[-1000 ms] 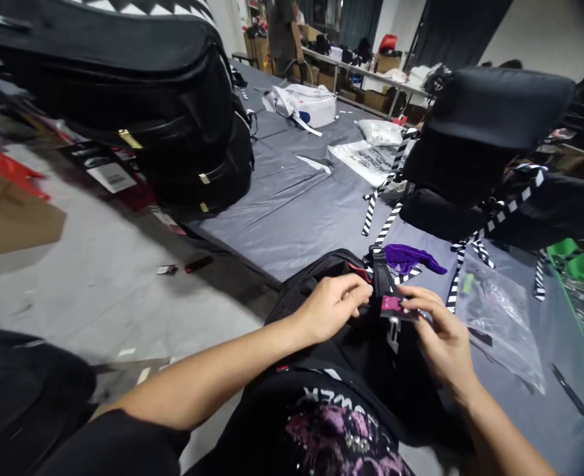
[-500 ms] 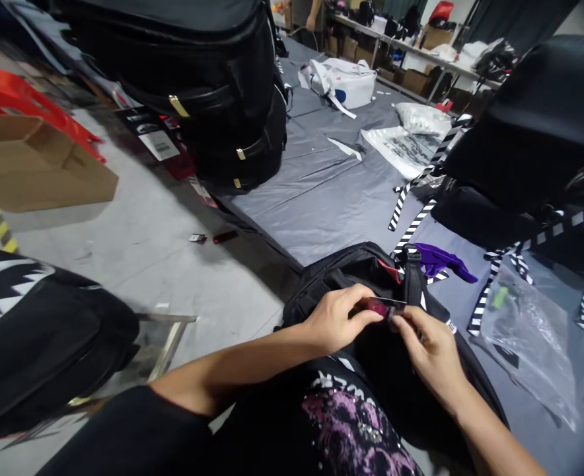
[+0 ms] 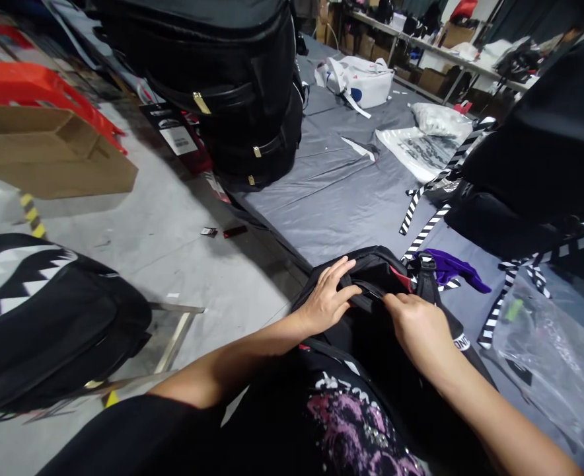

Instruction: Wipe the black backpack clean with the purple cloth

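A black backpack point(image 3: 356, 337) with red trim stands in front of my body at the table's edge. My left hand point(image 3: 324, 297) lies on its upper part, fingers stretched and thumb apart, touching the dark fabric by an opening. Beside it my right hand point(image 3: 418, 327) is closed, its fingertips pinching the edge of that opening; whether a zipper pull is between them is hidden. Just beyond the bag's shoulder strap point(image 3: 425, 274) lies a purple cloth point(image 3: 455, 268).
Large black bags stand at the left point(image 3: 242, 86) and right point(image 3: 534, 152) of the grey-covered table point(image 3: 322, 205). A clear plastic bag point(image 3: 544, 350), striped ribbons and a white bag point(image 3: 366, 79) lie on it. Another black backpack point(image 3: 49, 324) and a cardboard box point(image 3: 49, 152) are at the left.
A small dark red item held between both hands is out of sight. My left hand has spread against the backpack, and my right hand has closed on its edge. The view has shifted slightly.
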Demonstrator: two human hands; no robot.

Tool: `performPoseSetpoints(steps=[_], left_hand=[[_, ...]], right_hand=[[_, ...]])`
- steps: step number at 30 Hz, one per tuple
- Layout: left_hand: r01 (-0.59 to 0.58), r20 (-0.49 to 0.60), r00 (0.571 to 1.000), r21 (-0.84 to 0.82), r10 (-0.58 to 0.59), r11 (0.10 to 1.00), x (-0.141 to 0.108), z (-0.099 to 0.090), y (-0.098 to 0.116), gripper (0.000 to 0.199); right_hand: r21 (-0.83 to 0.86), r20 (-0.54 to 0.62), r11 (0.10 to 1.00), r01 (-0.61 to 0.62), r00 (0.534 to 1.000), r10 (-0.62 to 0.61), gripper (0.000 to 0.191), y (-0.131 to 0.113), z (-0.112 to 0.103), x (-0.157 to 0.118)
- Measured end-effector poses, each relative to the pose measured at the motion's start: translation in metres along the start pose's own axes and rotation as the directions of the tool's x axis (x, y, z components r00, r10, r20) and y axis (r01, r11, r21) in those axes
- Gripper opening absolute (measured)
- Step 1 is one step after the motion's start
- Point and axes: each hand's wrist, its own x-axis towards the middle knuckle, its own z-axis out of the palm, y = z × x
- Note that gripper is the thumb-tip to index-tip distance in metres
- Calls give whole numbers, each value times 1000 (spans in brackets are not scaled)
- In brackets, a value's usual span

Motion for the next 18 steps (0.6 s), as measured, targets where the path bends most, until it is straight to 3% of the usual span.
performPoseSetpoints(steps=[3, 6, 9, 18], left_hand=[[36, -13, 999, -45, -36, 998, -3, -1, 0, 40], [230, -24, 973, -43, -231, 972, -7, 2, -1, 72], [373, 4, 928, 41, -374, 927, -9, 8, 0, 91], [453, 87, 885, 66, -458, 889, 0, 19, 1, 97]], right_hand=[[13, 181, 1000, 18, 983, -20, 23, -4, -5, 23], [16, 263, 1000, 26, 964, -30, 26, -4, -4, 41], [44, 283, 998, 50, 957, -61, 29, -2, 2, 50], [216, 289, 974, 59, 950, -122, 33, 8, 24, 67]])
